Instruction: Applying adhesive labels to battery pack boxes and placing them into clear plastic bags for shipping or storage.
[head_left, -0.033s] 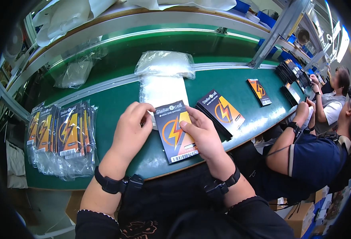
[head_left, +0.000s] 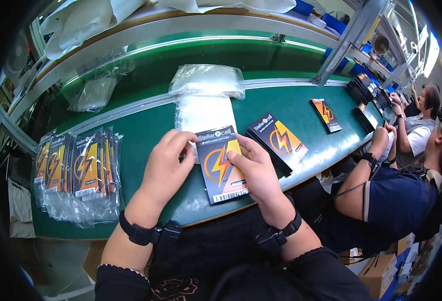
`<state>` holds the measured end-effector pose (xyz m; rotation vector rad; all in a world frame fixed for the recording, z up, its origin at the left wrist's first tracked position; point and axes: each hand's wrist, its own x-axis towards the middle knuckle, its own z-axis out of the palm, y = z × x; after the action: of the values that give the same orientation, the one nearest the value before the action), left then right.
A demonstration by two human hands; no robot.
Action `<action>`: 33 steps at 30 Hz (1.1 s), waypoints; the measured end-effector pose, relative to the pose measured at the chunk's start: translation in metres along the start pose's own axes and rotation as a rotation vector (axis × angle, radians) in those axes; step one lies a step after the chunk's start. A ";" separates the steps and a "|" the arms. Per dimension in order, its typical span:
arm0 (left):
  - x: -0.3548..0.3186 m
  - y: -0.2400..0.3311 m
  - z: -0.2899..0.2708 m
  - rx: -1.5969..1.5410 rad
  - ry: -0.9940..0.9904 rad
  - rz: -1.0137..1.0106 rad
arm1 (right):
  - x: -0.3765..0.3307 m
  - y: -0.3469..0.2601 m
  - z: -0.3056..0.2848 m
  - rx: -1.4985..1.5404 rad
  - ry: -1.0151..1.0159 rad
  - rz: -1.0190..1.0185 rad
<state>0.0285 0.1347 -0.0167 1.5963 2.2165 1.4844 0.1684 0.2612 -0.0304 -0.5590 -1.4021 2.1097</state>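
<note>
Lower end of the held pack (head_left: 216, 168) has swung slightly toward the left-hand side since the earlier frame, and glare on its face has changed; the 2 hands have barely moved. Largest is the green table (head_left: 135, 150), extending beneath and beyond both hands. Well beyond them, above the table, runs a shelf (head_left: 231, 21). Well to the right of the right hand are 2 co-workers, the nearer 1 in a navy shirt (head_left: 396, 200). To the left of the left hand, well apart from it, lies a group of bagged packs (head_left: 88, 160) in clear plastic. Just beyond the hands lie white sheets (head_left: 208, 111), with a clear plastic bag (head_left: 208, 79) at their far end. The right hand (head_left: 256, 168) pinches the pack, thumb flat on the printed front, fingers at its right side and behind. The left hand (head_left: 168, 155) is curled, fingertips at the pack's upper left corner; I cannot tell whether they grip it. Just to the right of the right hand, on the table, is a stack of packs (head_left: 281, 138). The held pack sits between both hands, above the table's near edge, printed face up. Farther right of the right hand lies a lone pack (head_left: 326, 115). Smallest are the black wrist straps (head_left: 135, 231), 1 behind each hand.
</note>
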 end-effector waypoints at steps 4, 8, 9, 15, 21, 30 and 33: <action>-0.011 0.013 0.003 -0.112 -0.096 0.038 | -0.013 -0.003 0.000 0.088 0.188 0.021; -0.022 0.031 0.016 -0.815 0.142 -0.440 | -0.032 -0.005 0.008 0.075 0.070 -0.057; -0.027 0.038 0.021 -0.951 0.144 -0.470 | -0.036 -0.006 0.011 0.030 0.006 -0.015; -0.028 0.053 -0.010 -1.257 0.231 -0.721 | -0.056 -0.026 0.012 -0.253 -0.326 0.098; -0.055 0.085 -0.004 -1.332 -0.377 -0.692 | -0.066 -0.036 0.016 -0.629 0.007 -0.596; -0.063 0.084 -0.023 -1.400 -0.314 -0.952 | -0.086 -0.032 0.039 -0.596 -0.543 -0.690; -0.067 0.078 -0.040 -1.123 -0.081 -0.663 | -0.087 -0.025 0.044 -0.507 -0.661 -0.625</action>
<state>0.0953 0.0596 0.0287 0.4857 1.1698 1.7937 0.2138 0.1829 0.0127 0.4272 -2.1426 1.4618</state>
